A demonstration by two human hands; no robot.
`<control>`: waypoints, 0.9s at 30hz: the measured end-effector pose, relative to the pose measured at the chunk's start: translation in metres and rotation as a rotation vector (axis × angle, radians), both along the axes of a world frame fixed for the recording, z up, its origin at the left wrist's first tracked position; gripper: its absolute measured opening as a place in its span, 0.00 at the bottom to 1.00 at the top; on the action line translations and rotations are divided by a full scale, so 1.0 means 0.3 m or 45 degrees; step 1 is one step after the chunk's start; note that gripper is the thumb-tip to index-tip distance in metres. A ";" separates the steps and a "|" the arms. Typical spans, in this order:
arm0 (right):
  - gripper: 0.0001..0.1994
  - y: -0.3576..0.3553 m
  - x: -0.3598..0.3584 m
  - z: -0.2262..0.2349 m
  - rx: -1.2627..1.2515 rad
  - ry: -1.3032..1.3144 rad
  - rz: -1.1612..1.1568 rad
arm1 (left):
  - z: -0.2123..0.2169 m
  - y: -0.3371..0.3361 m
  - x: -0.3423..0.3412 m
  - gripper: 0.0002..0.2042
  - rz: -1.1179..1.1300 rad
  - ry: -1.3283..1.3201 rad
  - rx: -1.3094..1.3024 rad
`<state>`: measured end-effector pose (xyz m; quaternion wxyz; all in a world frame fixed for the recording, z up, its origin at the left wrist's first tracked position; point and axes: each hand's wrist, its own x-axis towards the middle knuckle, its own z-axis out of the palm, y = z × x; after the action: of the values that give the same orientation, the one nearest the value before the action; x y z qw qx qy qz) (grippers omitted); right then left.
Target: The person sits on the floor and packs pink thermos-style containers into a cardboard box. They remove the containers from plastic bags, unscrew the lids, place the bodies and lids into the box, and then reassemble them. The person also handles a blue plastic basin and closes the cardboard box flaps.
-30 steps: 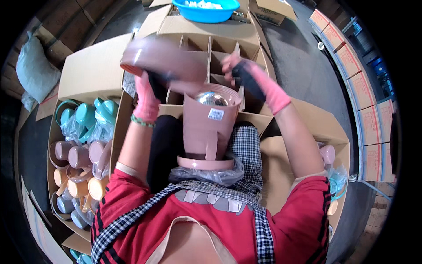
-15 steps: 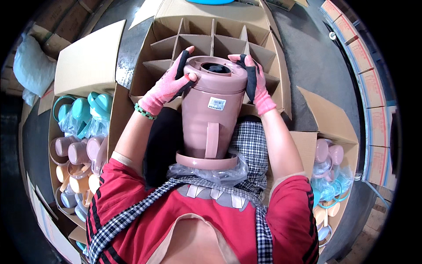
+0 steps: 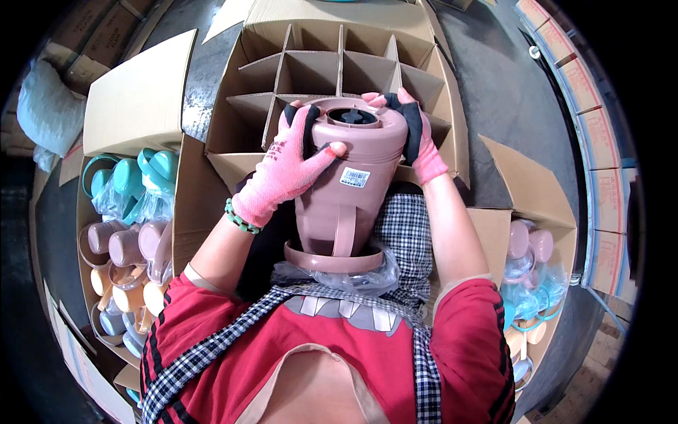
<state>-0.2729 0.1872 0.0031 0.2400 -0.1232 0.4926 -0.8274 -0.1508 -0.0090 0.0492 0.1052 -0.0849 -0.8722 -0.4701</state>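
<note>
Clear plastic [image 3: 378, 279] bunches at six o'clock beneath our pink jug [image 3: 325, 212], dead centre; our left hand [image 3: 288, 168] and right hand [image 3: 418, 141] grip its lid [image 3: 360, 141], seating it, we'd judge, which calls for even pressure next. Beyond, at twelve: a divided carton [image 3: 229, 168]!

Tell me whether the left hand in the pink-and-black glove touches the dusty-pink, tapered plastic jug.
Touching. The head view shows the gloved left hand with its thumb pressed against the upper side of the dusty-pink jug.

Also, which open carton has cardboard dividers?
The middle carton, beyond the dusty-pink jug: it shows a divider grid; left carton and right carton show jumbled plastic pieces.
</note>
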 end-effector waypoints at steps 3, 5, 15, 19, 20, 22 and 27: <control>0.22 0.010 0.042 0.026 0.222 0.206 -0.137 | 0.014 -0.033 -0.005 0.30 -0.040 -0.093 0.037; 0.18 0.009 0.077 0.030 0.366 0.293 -0.210 | -0.045 -0.096 -0.063 0.24 -0.178 -0.147 0.394; 0.16 0.026 0.167 0.023 0.422 0.448 -0.444 | -0.062 -0.042 -0.079 0.24 -0.049 -0.093 0.386; 0.20 -0.041 0.266 0.080 0.813 0.806 -0.598 | -0.118 -0.140 -0.172 0.28 -0.375 -0.721 1.249; 0.23 -0.044 0.266 0.085 0.796 0.854 -0.496 | -0.150 -0.141 -0.156 0.27 -0.314 -0.646 1.289; 0.26 -0.005 0.185 0.086 0.651 0.390 -0.526 | -0.124 -0.075 -0.166 0.25 -0.201 -0.380 1.037; 0.16 0.023 0.028 -0.088 -0.011 0.077 -0.188 | -0.075 0.026 -0.098 0.17 0.065 -0.278 0.912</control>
<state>-0.2646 0.1942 -0.0233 0.1630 -0.1126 0.5036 -0.8409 -0.1802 -0.0012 0.0268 0.0463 0.0297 -0.6603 -0.7490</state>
